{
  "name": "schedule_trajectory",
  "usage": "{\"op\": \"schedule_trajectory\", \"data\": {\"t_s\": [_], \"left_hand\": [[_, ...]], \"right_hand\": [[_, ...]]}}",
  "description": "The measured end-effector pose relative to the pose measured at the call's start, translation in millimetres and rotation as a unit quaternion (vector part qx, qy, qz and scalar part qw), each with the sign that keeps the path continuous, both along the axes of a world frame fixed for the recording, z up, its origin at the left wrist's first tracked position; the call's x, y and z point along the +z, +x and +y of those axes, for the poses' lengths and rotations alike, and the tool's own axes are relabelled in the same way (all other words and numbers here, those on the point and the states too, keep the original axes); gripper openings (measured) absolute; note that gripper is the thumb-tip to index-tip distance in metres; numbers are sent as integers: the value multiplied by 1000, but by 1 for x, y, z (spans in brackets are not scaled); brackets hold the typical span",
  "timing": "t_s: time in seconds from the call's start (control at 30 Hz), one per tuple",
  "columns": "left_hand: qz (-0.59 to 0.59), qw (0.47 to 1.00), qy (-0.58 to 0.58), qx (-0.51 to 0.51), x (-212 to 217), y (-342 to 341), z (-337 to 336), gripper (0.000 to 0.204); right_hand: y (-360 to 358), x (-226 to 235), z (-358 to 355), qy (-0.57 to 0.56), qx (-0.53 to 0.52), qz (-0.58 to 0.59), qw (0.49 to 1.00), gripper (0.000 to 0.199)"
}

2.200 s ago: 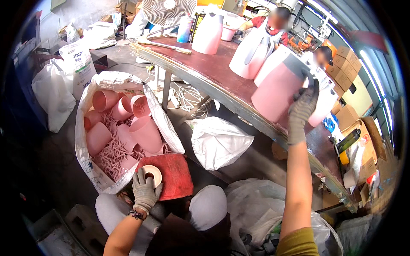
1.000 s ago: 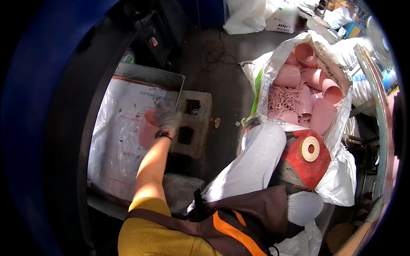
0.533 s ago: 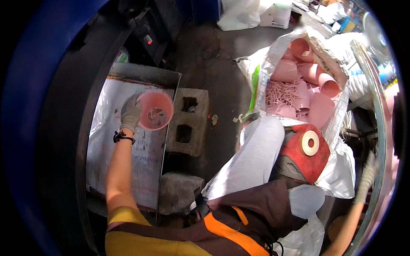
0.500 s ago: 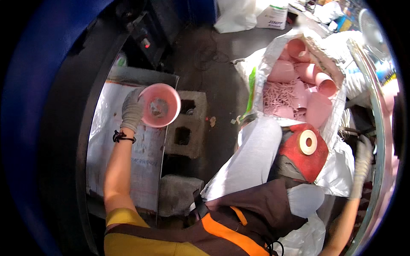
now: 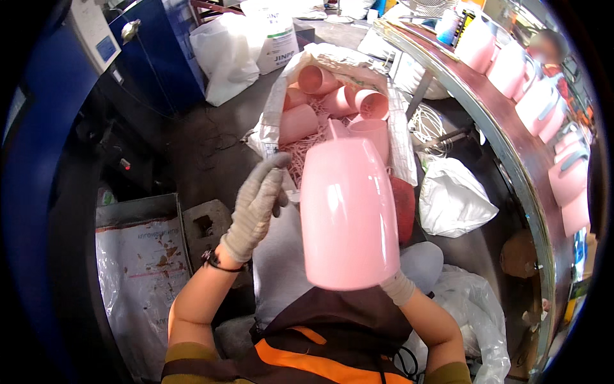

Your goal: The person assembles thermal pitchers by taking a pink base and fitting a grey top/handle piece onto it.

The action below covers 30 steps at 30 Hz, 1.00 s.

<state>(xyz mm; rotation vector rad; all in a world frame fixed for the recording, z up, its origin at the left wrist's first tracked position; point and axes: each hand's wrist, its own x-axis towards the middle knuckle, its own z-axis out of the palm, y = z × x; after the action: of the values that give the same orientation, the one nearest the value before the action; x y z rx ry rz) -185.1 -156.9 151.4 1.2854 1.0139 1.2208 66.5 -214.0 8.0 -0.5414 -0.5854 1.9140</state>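
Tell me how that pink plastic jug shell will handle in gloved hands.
The pink jug shell looks hollow and thin-walled, so probably light. Its glossy surface may slip against the left hand's knit glove. Rounded sides suggest it would roll if laid down.

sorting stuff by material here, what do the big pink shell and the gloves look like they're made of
Pink shell: apparently moulded plastic, glossy, with light streaks reflecting on its smooth curved wall. Glove on the left hand: likely knitted fabric, grey and matte, with ribbed texture along the fingers. The right hand is mostly hidden behind the shell.
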Motion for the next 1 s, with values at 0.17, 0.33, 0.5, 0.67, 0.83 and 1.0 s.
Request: {"op": "schedule_trajectory", "data": {"t_s": [0.17,0.33,0.5,0.67,0.83,1.0], "left_hand": [[6,990,122,-71,-10,46,3,32],[258,844,445,-153,3,45,-10,14],[282,782,478,-284,4,71,-17,21],[205,780,422,-414,-4,92,-41,25],[139,814,341,-450,-34,66,-44,16],[145,845,318,-405,-1,24,-40,12]], "right_hand": [[34,-34,-42,108,-78,-403,906,54],[62,20,-47,322,-82,-752,569,54],[70,137,-50,458,-7,-617,639,39],[48,148,-68,489,245,-595,589,24],[34,154,-77,517,329,-528,588,25],[30,166,-74,554,61,-510,655,19]]}}
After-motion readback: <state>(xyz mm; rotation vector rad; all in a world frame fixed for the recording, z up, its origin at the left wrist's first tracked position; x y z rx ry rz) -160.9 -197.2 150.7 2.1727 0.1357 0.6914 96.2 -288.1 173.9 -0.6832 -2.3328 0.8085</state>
